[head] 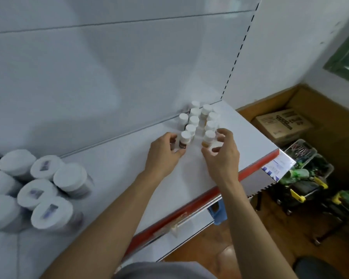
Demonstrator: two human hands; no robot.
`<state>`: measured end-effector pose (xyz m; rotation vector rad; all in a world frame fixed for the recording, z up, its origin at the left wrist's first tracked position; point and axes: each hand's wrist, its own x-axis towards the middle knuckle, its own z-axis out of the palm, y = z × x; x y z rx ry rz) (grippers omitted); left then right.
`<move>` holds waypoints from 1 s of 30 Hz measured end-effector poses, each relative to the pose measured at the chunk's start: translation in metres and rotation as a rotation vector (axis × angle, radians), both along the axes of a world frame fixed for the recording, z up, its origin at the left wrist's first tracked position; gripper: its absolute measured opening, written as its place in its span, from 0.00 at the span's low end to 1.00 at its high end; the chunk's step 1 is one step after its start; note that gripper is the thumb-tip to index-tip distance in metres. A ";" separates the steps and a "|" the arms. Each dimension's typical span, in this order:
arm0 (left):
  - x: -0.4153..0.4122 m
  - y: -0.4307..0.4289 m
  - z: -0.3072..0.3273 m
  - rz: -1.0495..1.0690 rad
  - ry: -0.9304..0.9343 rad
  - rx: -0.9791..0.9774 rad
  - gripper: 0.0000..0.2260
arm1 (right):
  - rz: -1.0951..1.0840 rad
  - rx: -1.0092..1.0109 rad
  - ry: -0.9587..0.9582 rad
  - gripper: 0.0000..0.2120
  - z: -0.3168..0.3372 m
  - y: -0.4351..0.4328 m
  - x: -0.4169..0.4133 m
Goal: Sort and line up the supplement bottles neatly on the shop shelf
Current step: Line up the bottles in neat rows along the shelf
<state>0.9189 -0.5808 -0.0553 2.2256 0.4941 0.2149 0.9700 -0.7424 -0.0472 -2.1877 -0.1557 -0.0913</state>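
Bottles (185,137) pinched by left hand (163,157), right hand (223,158).

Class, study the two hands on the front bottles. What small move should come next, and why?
Probably nudge both front bottles inward to close up the rows. The left hand holds the brown-labelled bottle and the right hand holds the amber bottle. Each bottle fronts one of the white-capped rows, and the rows seem to spread apart toward the front.
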 end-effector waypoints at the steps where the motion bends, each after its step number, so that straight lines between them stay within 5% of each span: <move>1: -0.010 0.002 0.005 -0.023 0.050 0.068 0.22 | 0.000 0.003 -0.016 0.29 0.002 -0.003 -0.008; 5: -0.088 0.013 0.036 0.024 0.075 0.385 0.16 | 0.146 -0.035 -0.122 0.24 0.016 0.000 -0.042; 11: -0.250 0.041 0.070 0.429 -0.162 0.495 0.07 | 0.539 0.007 -0.240 0.14 0.044 0.062 -0.091; 22: -0.538 0.094 0.057 1.235 0.290 0.462 0.19 | 1.435 -0.022 -0.526 0.13 0.067 0.241 -0.295; 30: -0.693 0.178 0.054 1.247 0.401 0.403 0.21 | 1.614 -0.102 -0.469 0.14 0.047 0.343 -0.419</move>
